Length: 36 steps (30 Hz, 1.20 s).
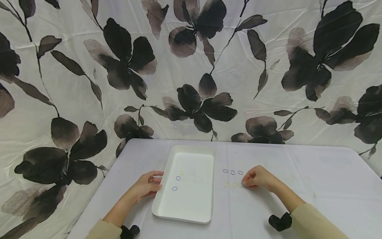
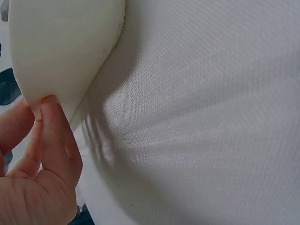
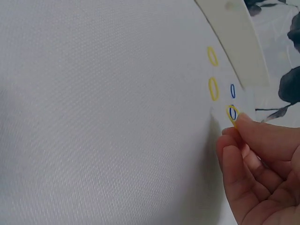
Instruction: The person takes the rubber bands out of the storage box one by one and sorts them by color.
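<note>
My left hand (image 1: 143, 186) pinches the left rim of a white rectangular tray (image 1: 182, 218); the left wrist view shows thumb and fingers on the tray's edge. Inside the tray lie one yellow rubber band and two blue rubber bands (image 1: 174, 190). Right of the tray, my right hand (image 1: 260, 178) pinches a thin yellow rubber band (image 3: 228, 112) between thumb and fingertips, just above the table. Beside that hand, three blue rubber bands (image 1: 232, 170) lie in a row, with two yellow rubber bands (image 3: 209, 89) in a row nearer to me.
A white cloth covers the table (image 1: 298, 186). Behind it hangs a pale curtain (image 1: 259, 83) with dark flowers. Black wrist mounts (image 1: 280, 222) sit by both sleeves.
</note>
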{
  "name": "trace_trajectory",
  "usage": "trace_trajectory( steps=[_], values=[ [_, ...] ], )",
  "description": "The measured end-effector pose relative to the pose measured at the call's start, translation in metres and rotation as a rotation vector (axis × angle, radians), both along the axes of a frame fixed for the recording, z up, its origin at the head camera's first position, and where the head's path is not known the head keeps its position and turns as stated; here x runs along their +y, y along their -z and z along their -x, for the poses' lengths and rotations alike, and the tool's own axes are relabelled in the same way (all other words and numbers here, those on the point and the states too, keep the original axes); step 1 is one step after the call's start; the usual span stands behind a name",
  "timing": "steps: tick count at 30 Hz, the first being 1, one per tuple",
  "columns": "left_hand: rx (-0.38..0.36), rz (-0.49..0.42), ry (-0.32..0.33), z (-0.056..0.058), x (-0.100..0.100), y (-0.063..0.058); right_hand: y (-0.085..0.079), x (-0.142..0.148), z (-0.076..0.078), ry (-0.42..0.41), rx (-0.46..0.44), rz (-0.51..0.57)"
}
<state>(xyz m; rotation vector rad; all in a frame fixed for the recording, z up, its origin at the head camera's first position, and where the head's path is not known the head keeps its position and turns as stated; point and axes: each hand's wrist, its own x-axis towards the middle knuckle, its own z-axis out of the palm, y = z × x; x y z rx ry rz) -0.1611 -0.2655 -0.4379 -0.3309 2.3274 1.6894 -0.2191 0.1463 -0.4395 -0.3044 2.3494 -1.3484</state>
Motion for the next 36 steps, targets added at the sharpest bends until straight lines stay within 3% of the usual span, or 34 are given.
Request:
trace_trajectory(
  steps=[19,28,36],
  values=[
    [-0.005,-0.003,-0.015,0.000,0.003,0.000,0.002,0.001,0.000,0.012,0.044,-0.138],
    [0.003,-0.026,0.014,-0.001,0.001,-0.003,-0.014,-0.003,0.014,-0.037,0.051,-0.114],
    [0.002,-0.043,0.031,-0.002,0.000,-0.004,-0.032,-0.031,0.030,-0.039,0.051,-0.097]
  ],
)
